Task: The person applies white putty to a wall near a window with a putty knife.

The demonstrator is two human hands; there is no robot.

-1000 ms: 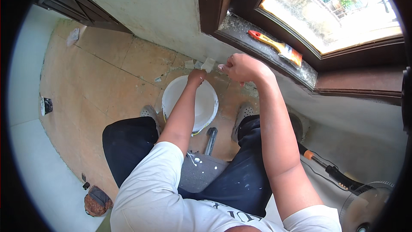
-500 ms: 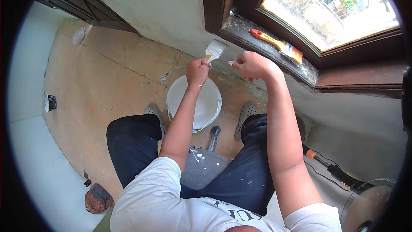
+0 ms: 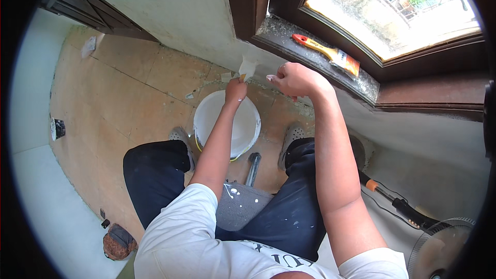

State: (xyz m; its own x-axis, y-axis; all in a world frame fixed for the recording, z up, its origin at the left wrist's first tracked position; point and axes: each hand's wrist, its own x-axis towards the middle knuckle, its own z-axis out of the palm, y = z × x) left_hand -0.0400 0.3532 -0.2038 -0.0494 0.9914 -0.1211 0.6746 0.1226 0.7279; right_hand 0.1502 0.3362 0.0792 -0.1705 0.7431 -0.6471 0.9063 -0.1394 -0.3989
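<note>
One small tool [image 3: 245, 73] sits in the left hand's [image 3: 236, 91] closed grip in the head view, its long axis running up and slightly right from the fist toward the wall [image 3: 266, 59] beyond the white bucket [image 3: 252, 124]. The curled right hand [image 3: 298, 80] is farther off; I cannot tell if it holds anything. The tool looks yellow near the fist, whitish beyond.

The left hand [image 3: 236, 90] hides the handle of a white-ended tool [image 3: 244, 76]; its forearm [image 3: 213, 147] covers part of the bucket [image 3: 248, 124]; the lower edge crops the fan [image 3: 439, 250].
</note>
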